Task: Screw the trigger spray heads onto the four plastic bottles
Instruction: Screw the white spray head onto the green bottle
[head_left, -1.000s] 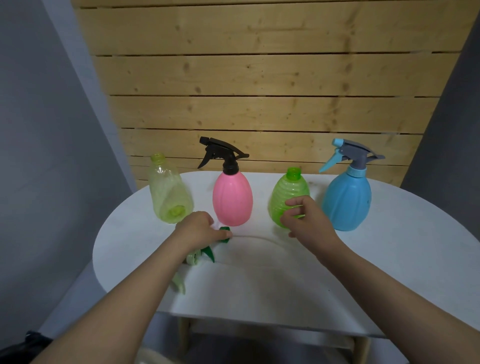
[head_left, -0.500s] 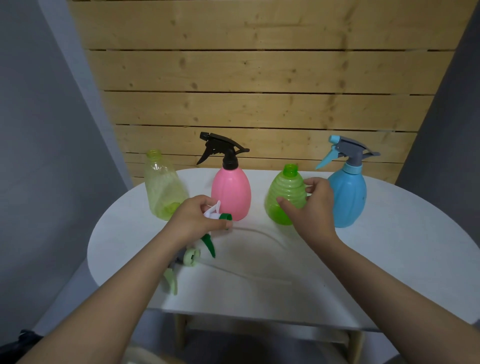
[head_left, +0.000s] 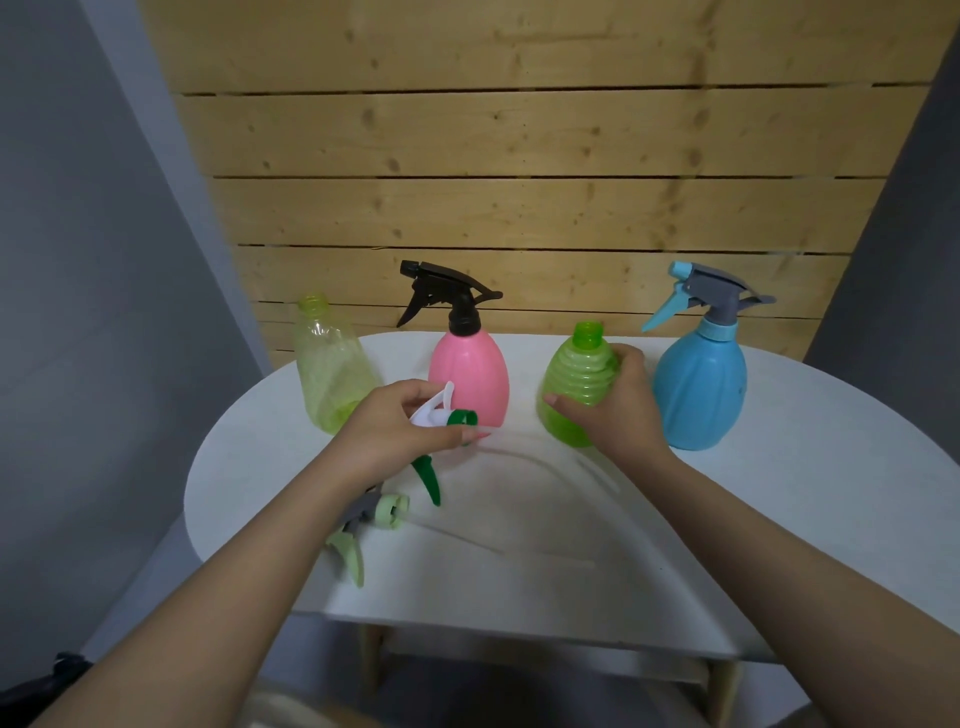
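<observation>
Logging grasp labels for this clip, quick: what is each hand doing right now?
Left hand: fingers grip the white-and-green spray head.
Right hand: fingers wrapped round the green ribbed bottle, which stands on the table.

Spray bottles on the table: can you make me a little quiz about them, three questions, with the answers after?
1. True or false: the pink bottle already has its spray head on.
2. How many bottles have bare necks with no head? A) one B) two C) three
3. Which bottle does the right hand grip?

Key
1. True; a black head sits on it.
2. B; the yellow-green clear bottle and the green ribbed bottle. The blue bottle has its head on.
3. The green ribbed bottle, while the left hand holds the white and green spray head. Another pale green spray head lies on the table.
</observation>
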